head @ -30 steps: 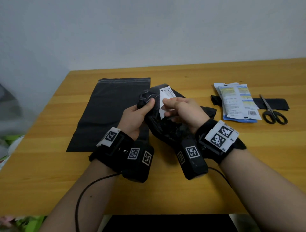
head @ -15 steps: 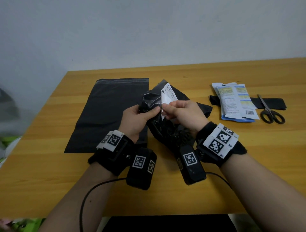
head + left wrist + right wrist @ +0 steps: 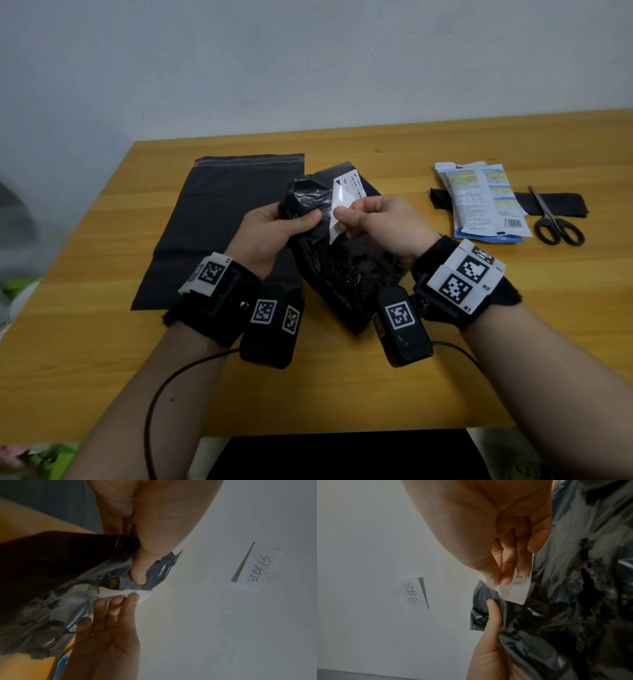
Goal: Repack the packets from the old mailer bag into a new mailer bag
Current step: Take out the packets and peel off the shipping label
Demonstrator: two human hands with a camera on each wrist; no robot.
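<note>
A person holds a crumpled old black mailer bag [image 3: 346, 274] above a wooden table [image 3: 342, 387]. The left hand [image 3: 274, 229] grips the bag's upper edge, thumb pressed onto the plastic. The right hand [image 3: 380, 222] pinches a white shipping label [image 3: 342, 205] that is partly lifted from the bag. Left of the old bag, a new black mailer bag [image 3: 222, 219] lies flat on the table. Right of the old bag lie the stacked packets [image 3: 486, 202], then scissors [image 3: 555, 222] on a black strip [image 3: 561, 204].
</note>
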